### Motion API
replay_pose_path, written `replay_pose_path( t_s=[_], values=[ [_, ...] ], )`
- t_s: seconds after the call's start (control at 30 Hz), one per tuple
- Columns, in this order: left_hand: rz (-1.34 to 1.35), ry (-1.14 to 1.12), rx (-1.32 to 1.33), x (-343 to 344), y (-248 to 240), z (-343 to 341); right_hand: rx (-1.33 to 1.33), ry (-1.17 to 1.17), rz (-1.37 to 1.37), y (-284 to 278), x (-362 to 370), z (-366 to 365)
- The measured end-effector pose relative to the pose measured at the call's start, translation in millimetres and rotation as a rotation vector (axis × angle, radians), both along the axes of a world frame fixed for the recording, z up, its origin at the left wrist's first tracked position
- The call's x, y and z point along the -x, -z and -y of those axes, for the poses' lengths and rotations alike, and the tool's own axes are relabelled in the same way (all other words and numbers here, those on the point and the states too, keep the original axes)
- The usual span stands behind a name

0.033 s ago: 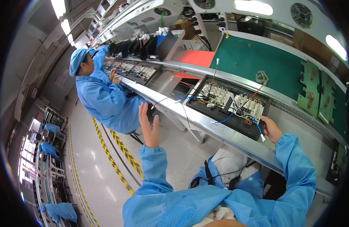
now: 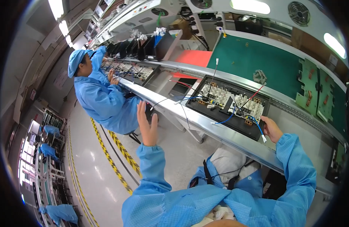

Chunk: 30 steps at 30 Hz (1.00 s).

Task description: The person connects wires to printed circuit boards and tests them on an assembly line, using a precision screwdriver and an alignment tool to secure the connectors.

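A black rectangular tray (image 2: 235,126) lies across the metal-edged conveyor in front of me. On it sit white circuit-board assemblies (image 2: 247,105) with small displays, dark parts and loose wires. Blue wires (image 2: 224,122) with white connectors hang over its near side, and a red wire (image 2: 256,91) sticks up from the middle. My right hand (image 2: 272,129) grips the tray's right edge, thumb on top and the other fingers partly hidden. Left of the tray, my left hand (image 2: 147,126) is raised in the air, fingers stretched and holding nothing.
A green work surface (image 2: 254,53) lies behind the conveyor, with green boards (image 2: 307,81) at its right and a bundle of clear pieces (image 2: 260,76) on it. To the left, a co-worker (image 2: 97,94) in blue handles parts at another tray (image 2: 134,72). A metal rail (image 2: 216,130) borders the near side.
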<state>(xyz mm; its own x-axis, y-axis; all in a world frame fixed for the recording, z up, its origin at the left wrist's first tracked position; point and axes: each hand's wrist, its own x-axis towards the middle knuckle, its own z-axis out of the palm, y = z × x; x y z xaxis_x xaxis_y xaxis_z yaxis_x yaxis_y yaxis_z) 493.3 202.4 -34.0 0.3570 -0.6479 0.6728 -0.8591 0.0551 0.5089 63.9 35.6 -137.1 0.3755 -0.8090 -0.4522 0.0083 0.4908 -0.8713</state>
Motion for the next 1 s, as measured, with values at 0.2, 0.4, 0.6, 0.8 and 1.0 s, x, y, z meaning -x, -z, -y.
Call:
replay_pose_path(
  t_s=[0.2, 0.4, 0.6, 0.8, 1.0],
  values=[
    [0.148, 0.043, -0.411, 8, -6, 23, -0.023, -0.086, -0.034, -2, 69, -10],
    [0.009, 0.335, -0.602, 34, 4, 22, -0.031, -0.237, -0.133, 4, 133, -11],
    [-0.084, 0.623, -0.837, 81, -10, 15, -0.069, -0.364, -0.157, -7, 174, -12],
    [-0.08, 0.928, -0.916, 118, -6, 22, -0.088, -0.258, -0.204, -11, 191, -14],
    [-0.053, 1.009, -1.06, 130, 0, 32, -0.054, -0.193, -0.349, 5, 205, -10]
  ],
)
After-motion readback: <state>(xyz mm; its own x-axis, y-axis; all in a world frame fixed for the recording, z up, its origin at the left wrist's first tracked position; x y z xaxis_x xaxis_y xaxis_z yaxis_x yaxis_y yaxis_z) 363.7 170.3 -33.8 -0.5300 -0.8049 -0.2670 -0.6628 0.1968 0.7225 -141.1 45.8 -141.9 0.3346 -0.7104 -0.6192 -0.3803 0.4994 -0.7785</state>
